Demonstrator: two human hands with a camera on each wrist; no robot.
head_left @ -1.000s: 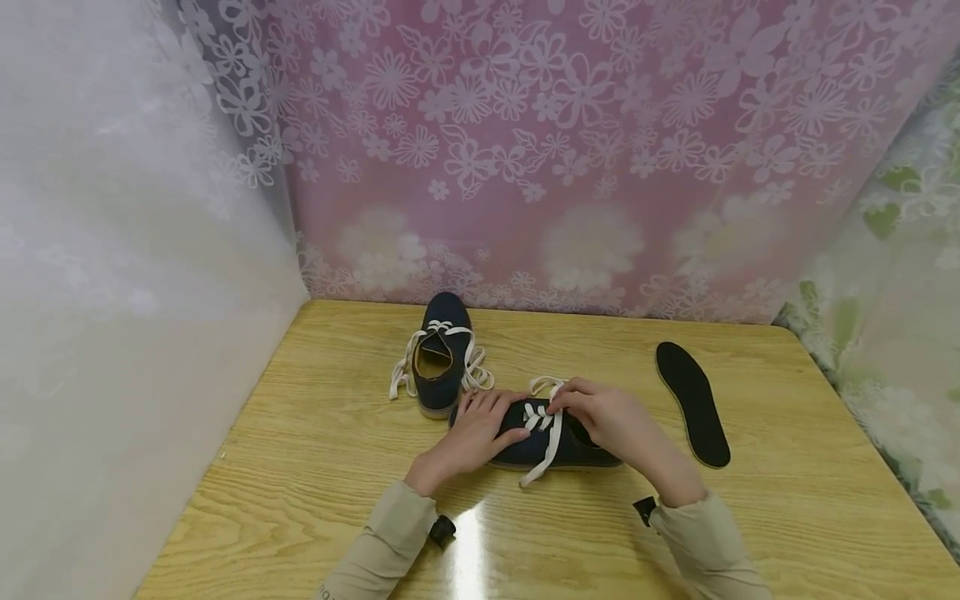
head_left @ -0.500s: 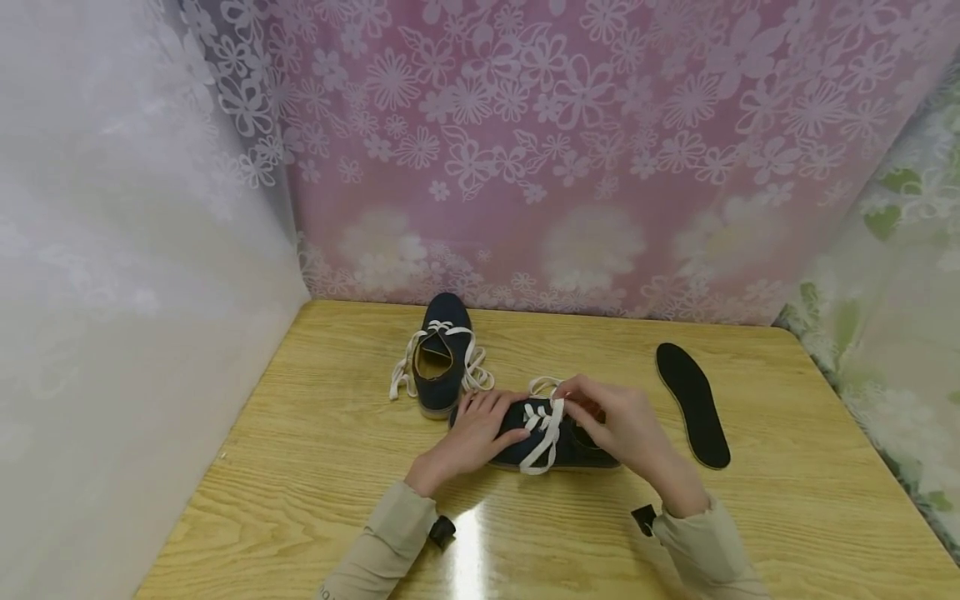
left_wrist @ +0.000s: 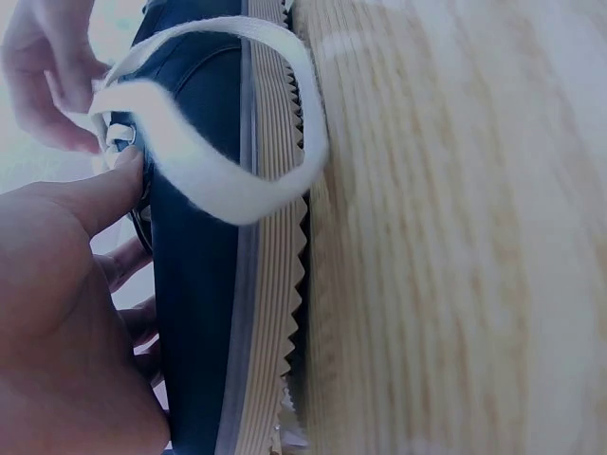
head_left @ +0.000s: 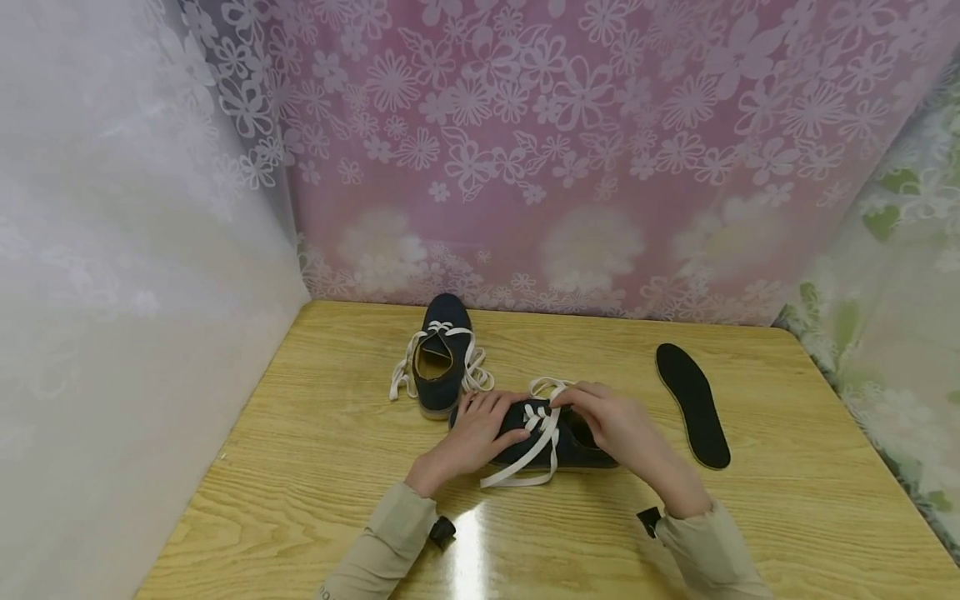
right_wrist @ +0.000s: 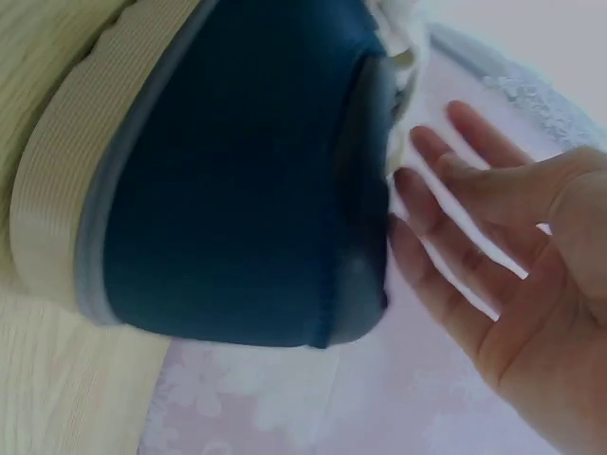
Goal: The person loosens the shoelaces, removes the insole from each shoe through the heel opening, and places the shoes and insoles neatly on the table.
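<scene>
A navy canvas shoe (head_left: 585,450) with white laces lies sideways on the table, toe to the left. My left hand (head_left: 472,433) holds its toe end, thumb on the near side by the eyelets and fingers across the top. My right hand (head_left: 611,421) is over the shoe's opening, its fingertips pinching the white shoelace (head_left: 534,446) beside the upper eyelets. The lace hangs down the near side in a loop, also large in the left wrist view. In the right wrist view the shoe heel (right_wrist: 228,190) stands beside the right hand's other, spread fingers.
A second navy shoe (head_left: 442,392) with loose white laces stands behind, toe toward the back curtain (head_left: 480,167). To the right lies a black insole (head_left: 693,404) on the wooden table (head_left: 300,500).
The right hand first lifted the lace at the eyelets, then moved slightly down. The lace's free end now lies farther left, near the table in front of the shoe. The left hand stays put.
</scene>
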